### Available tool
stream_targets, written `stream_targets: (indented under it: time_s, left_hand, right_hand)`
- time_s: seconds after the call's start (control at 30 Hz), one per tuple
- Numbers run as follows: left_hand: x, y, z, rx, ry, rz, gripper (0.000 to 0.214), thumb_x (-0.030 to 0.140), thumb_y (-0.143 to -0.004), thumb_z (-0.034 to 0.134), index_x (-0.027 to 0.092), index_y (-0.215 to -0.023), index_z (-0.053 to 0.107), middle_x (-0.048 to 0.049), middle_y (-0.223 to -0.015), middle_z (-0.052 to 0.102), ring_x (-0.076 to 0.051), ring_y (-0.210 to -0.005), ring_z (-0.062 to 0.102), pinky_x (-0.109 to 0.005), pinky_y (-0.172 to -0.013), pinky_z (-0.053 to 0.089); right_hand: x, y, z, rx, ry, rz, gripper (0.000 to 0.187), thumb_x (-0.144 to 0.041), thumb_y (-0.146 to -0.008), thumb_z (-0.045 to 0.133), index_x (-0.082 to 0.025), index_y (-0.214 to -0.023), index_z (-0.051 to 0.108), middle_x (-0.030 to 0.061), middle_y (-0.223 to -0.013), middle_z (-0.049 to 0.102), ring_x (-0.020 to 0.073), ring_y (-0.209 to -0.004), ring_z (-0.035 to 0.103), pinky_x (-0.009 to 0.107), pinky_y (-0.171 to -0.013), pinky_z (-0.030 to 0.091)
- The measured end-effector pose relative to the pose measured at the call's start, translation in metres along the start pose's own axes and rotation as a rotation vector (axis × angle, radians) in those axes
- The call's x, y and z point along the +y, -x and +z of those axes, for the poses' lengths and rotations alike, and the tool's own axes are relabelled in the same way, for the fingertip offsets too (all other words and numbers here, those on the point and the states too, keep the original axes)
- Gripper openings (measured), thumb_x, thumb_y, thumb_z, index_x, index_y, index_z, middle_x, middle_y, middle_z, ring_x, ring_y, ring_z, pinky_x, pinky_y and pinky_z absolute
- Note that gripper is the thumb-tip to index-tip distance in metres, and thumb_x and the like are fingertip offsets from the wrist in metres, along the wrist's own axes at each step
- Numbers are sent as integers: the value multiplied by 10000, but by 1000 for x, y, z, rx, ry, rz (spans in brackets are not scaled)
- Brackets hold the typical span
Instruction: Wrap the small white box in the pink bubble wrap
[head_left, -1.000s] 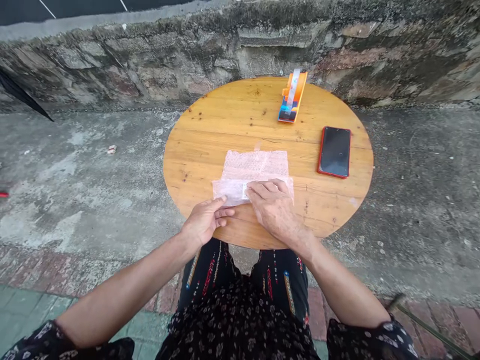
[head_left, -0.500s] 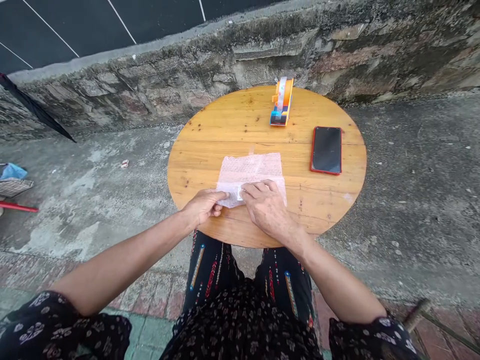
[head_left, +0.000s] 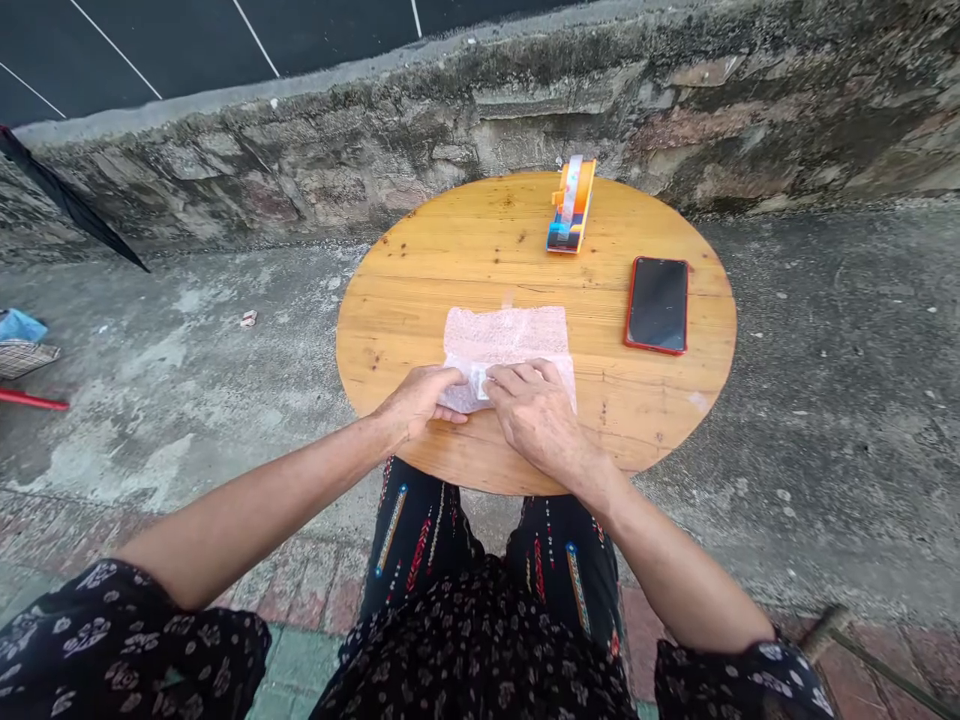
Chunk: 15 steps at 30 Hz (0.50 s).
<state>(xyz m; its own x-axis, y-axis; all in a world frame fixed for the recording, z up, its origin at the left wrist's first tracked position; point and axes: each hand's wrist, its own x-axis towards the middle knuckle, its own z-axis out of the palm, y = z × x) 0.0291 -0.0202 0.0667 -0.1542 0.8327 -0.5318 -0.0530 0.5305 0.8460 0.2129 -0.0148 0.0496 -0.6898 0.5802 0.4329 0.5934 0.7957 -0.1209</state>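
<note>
A pale pink sheet of bubble wrap [head_left: 517,335] lies near the front edge of the round wooden table, its near part folded over. At its left end my left hand [head_left: 424,402] pinches the fold, thumb on top and fingers underneath. My right hand [head_left: 536,412] has its fingers curled down onto the folded wrap. Between the two hands a small white item [head_left: 478,382] shows at the fold, partly covered by the right fingertips; its kind cannot be made out.
An orange and blue tape dispenser [head_left: 571,205] stands at the back of the table [head_left: 405,290]. A phone with a red case [head_left: 658,305] lies on the right. Behind runs a low stone wall [head_left: 337,170]. A dark folded umbrella [head_left: 71,205] leans at the left.
My left thumb has moved slightly right and up along the fold, and the left fingers have straightened a little under the edge. The right hand stays almost in place.
</note>
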Motion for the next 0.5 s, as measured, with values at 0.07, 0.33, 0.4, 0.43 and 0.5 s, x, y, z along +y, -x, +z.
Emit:
stream_targets:
  time_s: [0.07, 0.33, 0.4, 0.43, 0.5]
  left_hand:
    - [2, 1, 0, -17, 19, -8, 284, 278, -645, 706, 128, -886, 702, -122, -927, 699, -221, -776, 655, -302, -545, 578]
    - [4, -4, 5, -55, -140, -6, 247, 263, -627, 703, 118, -824, 673, -53, -729, 670, -168, -654, 628, -260, -510, 545]
    - [3, -7, 7, -31, -211, 33, 206, 255, -630, 689, 126, -787, 658, -29, -686, 655, -151, -612, 611, -233, -470, 517]
    - [3, -8, 8, -13, -253, 58, 177, 244, -632, 676, 130, -765, 651, -17, -663, 644, -141, -586, 597, -217, -441, 493]
    - [2, -10, 11, 25, -334, 100, 122, 217, -638, 651, 137, -730, 641, 3, -617, 620, -121, -531, 563, -188, -385, 432]
  right_hand:
    - [0, 0, 0, 0, -1, 2, 199, -102, -930, 489, -172, -988, 666, 81, -1154, 681, 238, -1003, 551, 418, -944, 349]
    - [1, 0, 1, -9, 3, 7, 195, -107, -920, 507, -162, -1018, 667, 79, -1133, 684, 236, -997, 550, 413, -929, 347]
    - [1, 0, 2, -11, 3, 4, 204, -103, -921, 500, -158, -1025, 666, 79, -1133, 684, 236, -999, 548, 414, -932, 344]
    - [1, 0, 2, -13, 3, 1, 205, -105, -924, 497, -157, -1027, 666, 80, -1133, 684, 236, -1000, 547, 414, -934, 342]
    - [1, 0, 2, -17, 3, 2, 203, -112, -928, 496, -155, -1028, 668, 82, -1133, 684, 237, -1000, 547, 416, -940, 339]
